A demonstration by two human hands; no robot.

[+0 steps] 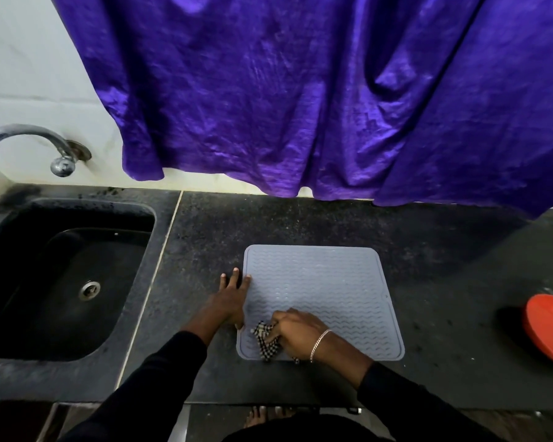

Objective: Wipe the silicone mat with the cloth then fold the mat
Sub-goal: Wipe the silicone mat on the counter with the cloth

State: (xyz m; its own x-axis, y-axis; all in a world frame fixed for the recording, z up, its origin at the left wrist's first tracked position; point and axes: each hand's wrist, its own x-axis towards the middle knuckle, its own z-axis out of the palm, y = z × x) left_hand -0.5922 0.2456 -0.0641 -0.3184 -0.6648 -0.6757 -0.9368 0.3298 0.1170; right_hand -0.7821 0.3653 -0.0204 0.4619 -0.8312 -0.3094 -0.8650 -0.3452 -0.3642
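Observation:
A grey silicone mat (329, 288) with a wavy ribbed surface lies flat on the dark stone counter. My left hand (232, 296) rests flat with fingers spread at the mat's left edge, partly on the counter, one fingertip touching the mat. My right hand (296, 330), with a silver bracelet on the wrist, is closed on a bunched black-and-white checked cloth (265, 341) and presses it onto the mat's near left corner. Part of the cloth is hidden under my fingers.
A black sink (61, 282) with a metal tap (29, 145) lies to the left. A purple curtain (300, 90) hangs over the counter's back edge. A red plate (549, 330) sits at the right edge. The counter's front edge runs just below the mat.

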